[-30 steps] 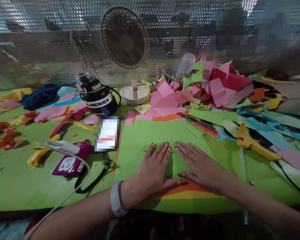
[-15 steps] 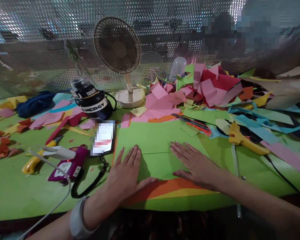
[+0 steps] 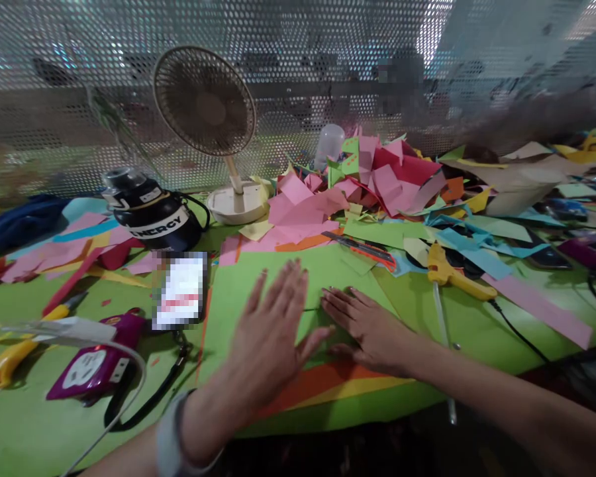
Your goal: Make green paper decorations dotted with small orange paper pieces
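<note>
A light green sheet of paper (image 3: 231,285) lies in front of me, with a crease or edge running across its middle. My left hand (image 3: 271,338), with a grey band on the wrist, is open over its left half, fingers stretched forward; it seems slightly raised, though contact is hard to tell. Flat on the right half rests my right hand (image 3: 370,329), open, its fingers pointing left and forward. Orange paper (image 3: 322,381) and a yellow strip (image 3: 355,389) show under the sheet's near edge. A utility knife (image 3: 360,250) lies at the far edge.
A phone (image 3: 181,288), purple power adapter (image 3: 97,361) and dark bottle (image 3: 153,215) stand or lie to the left. A fan (image 3: 206,103) stands behind, beside piled paper scraps (image 3: 377,172). A yellow glue gun (image 3: 457,275) lies right, its cord trailing off.
My left hand has come up and inward, closer to my right hand, which stays on the green paper. The whole view has turned a little to the right.
</note>
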Demonstrator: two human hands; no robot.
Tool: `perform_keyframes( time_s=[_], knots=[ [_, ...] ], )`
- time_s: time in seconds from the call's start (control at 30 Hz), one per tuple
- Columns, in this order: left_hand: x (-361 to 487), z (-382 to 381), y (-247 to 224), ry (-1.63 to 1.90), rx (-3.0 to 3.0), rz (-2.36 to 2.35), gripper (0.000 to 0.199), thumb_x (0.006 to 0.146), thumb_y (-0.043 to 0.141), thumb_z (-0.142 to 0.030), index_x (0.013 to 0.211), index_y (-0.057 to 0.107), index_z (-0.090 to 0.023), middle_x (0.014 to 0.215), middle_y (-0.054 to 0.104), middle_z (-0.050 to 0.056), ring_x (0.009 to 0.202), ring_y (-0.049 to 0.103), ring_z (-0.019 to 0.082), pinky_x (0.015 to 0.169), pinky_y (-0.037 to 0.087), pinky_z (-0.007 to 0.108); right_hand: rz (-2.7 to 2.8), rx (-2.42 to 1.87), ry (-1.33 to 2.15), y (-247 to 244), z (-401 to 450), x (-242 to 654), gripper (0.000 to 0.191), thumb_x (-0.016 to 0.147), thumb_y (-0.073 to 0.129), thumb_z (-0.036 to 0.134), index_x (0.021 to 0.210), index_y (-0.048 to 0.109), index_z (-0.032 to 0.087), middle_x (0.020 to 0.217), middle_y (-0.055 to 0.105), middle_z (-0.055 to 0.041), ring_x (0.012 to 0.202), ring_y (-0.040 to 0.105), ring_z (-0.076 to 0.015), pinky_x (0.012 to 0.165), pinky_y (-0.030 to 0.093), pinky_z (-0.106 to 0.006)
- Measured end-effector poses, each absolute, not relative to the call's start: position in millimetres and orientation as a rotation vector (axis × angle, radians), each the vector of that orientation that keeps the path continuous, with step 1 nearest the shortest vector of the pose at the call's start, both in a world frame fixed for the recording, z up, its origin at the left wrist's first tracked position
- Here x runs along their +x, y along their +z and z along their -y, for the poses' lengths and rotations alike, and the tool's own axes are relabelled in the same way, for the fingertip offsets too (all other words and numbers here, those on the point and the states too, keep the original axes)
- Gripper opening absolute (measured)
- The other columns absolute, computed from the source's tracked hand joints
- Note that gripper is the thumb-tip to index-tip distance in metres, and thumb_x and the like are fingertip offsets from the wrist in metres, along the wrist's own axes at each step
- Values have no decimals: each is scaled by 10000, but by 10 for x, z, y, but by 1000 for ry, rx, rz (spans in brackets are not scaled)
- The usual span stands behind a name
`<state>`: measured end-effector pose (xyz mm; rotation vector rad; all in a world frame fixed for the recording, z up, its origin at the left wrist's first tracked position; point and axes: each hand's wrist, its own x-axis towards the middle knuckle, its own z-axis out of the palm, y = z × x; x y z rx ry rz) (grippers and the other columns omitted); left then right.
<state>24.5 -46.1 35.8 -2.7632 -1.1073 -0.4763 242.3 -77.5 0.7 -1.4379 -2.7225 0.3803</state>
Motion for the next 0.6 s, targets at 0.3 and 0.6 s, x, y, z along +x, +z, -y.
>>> perform_keyframes(
  time_s=[0.3,0.6],
  knots=[
    [360,427,-117,-99,-3059,1053,951,821,247,-747,1442,266,-28,1506,247,238,1394,223,353,1105,197,532,2735,-1489,410,97,786,2480,814,904,314,622,1449,269,20,1526,192,-178,1420,174,-265,1161,164,-458],
    [357,468,-149,-193,-3057,1091,1010,788,271,-780,1447,247,-15,1515,208,237,1401,191,363,1118,156,536,2630,-1743,306,159,889,2910,784,899,313,635,1420,359,51,1498,286,-188,1397,246,-293,1129,226,-488]
  ],
)
